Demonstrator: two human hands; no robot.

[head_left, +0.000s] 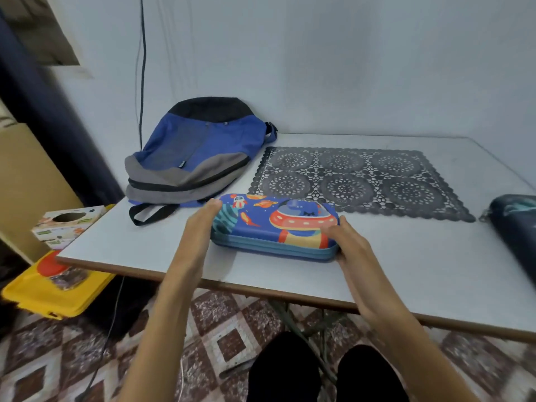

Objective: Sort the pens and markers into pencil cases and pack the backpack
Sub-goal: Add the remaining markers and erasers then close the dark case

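Space-print pencil case (275,224) lies flat and zipped shut on the desk (406,256), near the near edge, left of mid. Blue lid w/ UFO, rocket and planet graphics faces up.

Both hands are on it, one per end, set apart by the case's length. Left hand (200,227) is laid against the left end, fingers look straight, tips reaching the far-left corner of the case; thumb hidden, so can't tell if it hooks under. Right hand (346,240) grips the right end: fingers curl over the top by the UFO, thumb sits at the near-right corner on the side wall.

Backpack (197,158), blue/grey w/ black top, sits at the far-left corner of the desk, top against the wall, black strap loop trailing toward the near edge. It is just beyond the case's left end; zips look shut.

Dark lace placemat (356,181) lies along the far edge, mid desk, right of the backpack. The case's far side meets its near-left corner; touching or overlapping, can't tell.

Dark pouch (516,227) lies at the right edge, partly cut off by the frame.

Off the left edge, lower down: tissue box (66,224) and a yellow bin (55,291). Cable (142,68) runs down the wall behind the backpack.
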